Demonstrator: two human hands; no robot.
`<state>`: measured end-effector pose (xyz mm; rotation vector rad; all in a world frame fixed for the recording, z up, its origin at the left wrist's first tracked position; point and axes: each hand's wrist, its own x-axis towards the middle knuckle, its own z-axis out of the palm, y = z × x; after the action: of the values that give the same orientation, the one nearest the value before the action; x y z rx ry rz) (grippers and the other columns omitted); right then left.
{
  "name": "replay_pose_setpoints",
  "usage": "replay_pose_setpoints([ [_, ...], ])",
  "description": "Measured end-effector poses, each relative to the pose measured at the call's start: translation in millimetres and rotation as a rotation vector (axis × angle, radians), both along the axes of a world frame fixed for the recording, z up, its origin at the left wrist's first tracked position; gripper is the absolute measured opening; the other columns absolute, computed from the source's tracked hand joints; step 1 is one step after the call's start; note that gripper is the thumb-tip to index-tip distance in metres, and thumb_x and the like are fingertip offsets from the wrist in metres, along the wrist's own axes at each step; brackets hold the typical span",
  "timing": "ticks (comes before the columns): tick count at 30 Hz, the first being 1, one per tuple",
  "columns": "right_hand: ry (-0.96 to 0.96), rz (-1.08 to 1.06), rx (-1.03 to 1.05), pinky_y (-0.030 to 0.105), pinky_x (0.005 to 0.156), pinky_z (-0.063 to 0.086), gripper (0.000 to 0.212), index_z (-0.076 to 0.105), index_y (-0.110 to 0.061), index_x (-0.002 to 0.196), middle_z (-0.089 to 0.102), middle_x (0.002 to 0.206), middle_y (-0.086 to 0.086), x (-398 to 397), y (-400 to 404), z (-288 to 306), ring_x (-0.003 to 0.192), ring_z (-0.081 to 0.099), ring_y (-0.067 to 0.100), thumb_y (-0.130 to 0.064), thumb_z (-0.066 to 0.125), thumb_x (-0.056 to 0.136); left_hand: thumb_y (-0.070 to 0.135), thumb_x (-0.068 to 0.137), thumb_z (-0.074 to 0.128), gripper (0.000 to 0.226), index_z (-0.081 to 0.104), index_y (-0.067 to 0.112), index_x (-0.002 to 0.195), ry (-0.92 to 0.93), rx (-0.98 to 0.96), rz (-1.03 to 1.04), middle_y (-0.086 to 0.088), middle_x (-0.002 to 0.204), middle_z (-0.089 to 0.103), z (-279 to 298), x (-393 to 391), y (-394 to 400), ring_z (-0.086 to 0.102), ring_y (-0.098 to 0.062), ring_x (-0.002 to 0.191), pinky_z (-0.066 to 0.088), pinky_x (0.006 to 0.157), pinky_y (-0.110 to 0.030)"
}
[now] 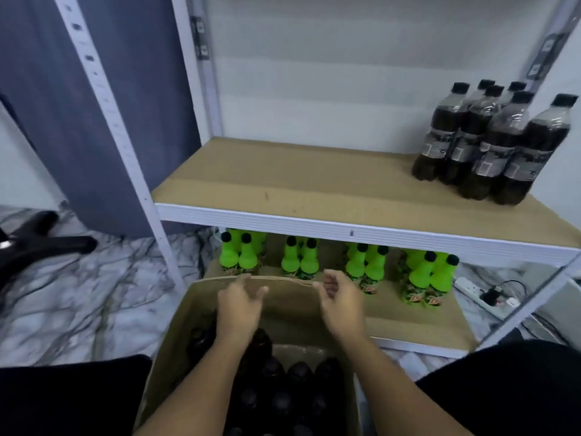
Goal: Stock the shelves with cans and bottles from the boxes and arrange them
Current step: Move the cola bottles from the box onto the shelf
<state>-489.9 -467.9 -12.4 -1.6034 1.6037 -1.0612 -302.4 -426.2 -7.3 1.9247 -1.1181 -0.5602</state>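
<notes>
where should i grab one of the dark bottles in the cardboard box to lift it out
Take a dark capped bottle in the open brown cardboard box by its neck just under the cap, coming straight down from above. They stand upright and packed close, so only the tops are exposed; the sides look unreachable.

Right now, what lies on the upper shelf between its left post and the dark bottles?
Nothing: in the head view, the upper shelf is bare board from the left post to the dark bottles.

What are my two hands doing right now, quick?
Left hand: open, fingers loose, holding nothing, above the cardboard box.
Right hand: open, fingers loosely curled, holding nothing.
</notes>
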Motion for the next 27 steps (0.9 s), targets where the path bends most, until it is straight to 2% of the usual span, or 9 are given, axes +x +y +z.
replay_pose_setpoints([
  [5, 0.079, 0.187, 0.226, 0.043, 0.098, 0.053, 0.040, 0.065, -0.011, 0.126, 0.073, 0.109, 0.009, 58, 11, -51, 0.107, 0.068, 0.023, -0.025, 0.074, 0.090, 0.025, 0.086, 0.081, 0.043, 0.069, -0.002, 0.118, -0.017, 0.152, 0.197, -0.025, 0.108, 0.074, -41, 52, 25, 0.067, -0.042, 0.109, 0.052, 0.090, -0.041],
  [12, 0.220, 0.383, 0.304, 0.029, 0.100, 0.048, 0.048, 0.066, -0.014, 0.130, 0.070, 0.122, 0.005, 126, 14, -87, 0.116, 0.064, 0.021, -0.030, 0.078, 0.086, 0.018, 0.089, 0.078, 0.035, 0.069, -0.005, 0.113, 0.112, 0.284, 0.415, -0.026, 0.112, 0.072, -100, 72, 41, 0.066, -0.041, 0.112, 0.052, 0.092, -0.041],
  [15, 0.220, 0.412, 0.288, 0.027, 0.091, 0.047, 0.038, 0.072, -0.011, 0.118, 0.074, 0.115, 0.006, 135, 8, -95, 0.110, 0.067, 0.021, -0.028, 0.079, 0.085, 0.017, 0.090, 0.077, 0.028, 0.073, 0.000, 0.112, 0.133, 0.276, 0.479, -0.023, 0.109, 0.074, -115, 74, 40, 0.068, -0.039, 0.109, 0.052, 0.088, -0.039],
  [18, 0.237, 0.421, 0.224, 0.029, 0.081, 0.050, 0.028, 0.075, -0.020, 0.105, 0.076, 0.102, 0.000, 151, -3, -98, 0.099, 0.069, 0.019, -0.040, 0.075, 0.085, 0.027, 0.089, 0.079, 0.029, 0.075, 0.008, 0.110, 0.094, 0.242, 0.510, -0.018, 0.104, 0.076, -123, 75, 35, 0.071, -0.037, 0.101, 0.057, 0.085, -0.039],
  [22, 0.299, 0.443, 0.219, 0.029, 0.074, 0.054, 0.036, 0.072, -0.027, 0.106, 0.076, 0.092, -0.002, 177, -18, -108, 0.090, 0.070, 0.019, -0.048, 0.077, 0.077, 0.039, 0.086, 0.079, 0.033, 0.076, 0.016, 0.108, 0.025, 0.231, 0.564, -0.014, 0.100, 0.077, -133, 74, 30, 0.072, -0.034, 0.096, 0.059, 0.082, -0.042],
  [27, 0.328, 0.426, 0.206, 0.030, 0.070, 0.054, 0.028, 0.072, -0.027, 0.100, 0.076, 0.088, -0.001, 188, -24, -122, 0.086, 0.071, 0.020, -0.040, 0.079, 0.076, 0.035, 0.087, 0.080, 0.030, 0.076, 0.017, 0.111, -0.005, 0.208, 0.578, -0.013, 0.103, 0.077, -134, 73, 29, 0.071, -0.034, 0.100, 0.057, 0.085, -0.039],
])
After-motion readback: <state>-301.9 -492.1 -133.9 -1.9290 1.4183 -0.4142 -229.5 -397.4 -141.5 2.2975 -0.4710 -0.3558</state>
